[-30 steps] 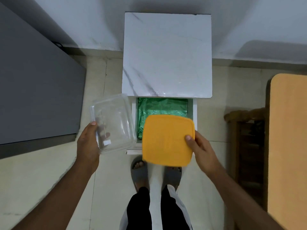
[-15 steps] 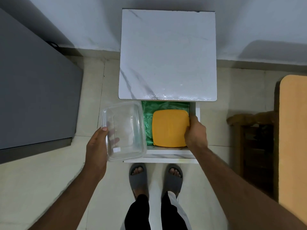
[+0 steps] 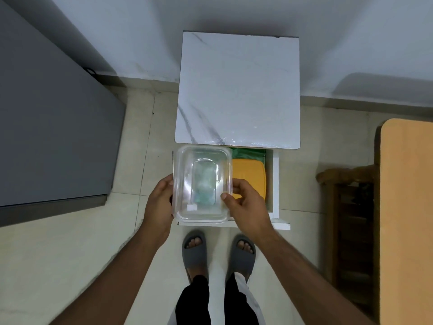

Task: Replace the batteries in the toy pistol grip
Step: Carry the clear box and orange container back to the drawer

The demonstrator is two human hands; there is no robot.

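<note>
Head view, looking straight down. Largest is a square white bench (image 3: pixel 239 90) with grey marble veining, smooth and glossy, against the far wall. A flat grey slab fills the left; a matte orange surface shows at the right edge. Below the bench's near edge a white drawer (image 3: pixel 273 184) stands pulled out, lined with crinkled green plastic (image 3: pixel 248 153).

Over the drawer's left half, both hands hold a clear box (image 3: pixel 202 184), rectangular with rounded corners and a raised rim. The left hand (image 3: pixel 159 202) grips its left wall, fingers curled round the edge. The right hand (image 3: pixel 246 202) pinches its right rim between thumb and fingers. The box looks rigid, thin-walled and light; its smooth walls may be slippery, so the rim on opposite sides is the surest hold. It appears empty apart from a small white label near its near-left corner.

To its right an orange lid (image 3: pixel 251 174), flat, square and rounded, lies in the drawer, likely slightly flexible.

The toy pistol grip and batteries are not visible anywhere.
</note>
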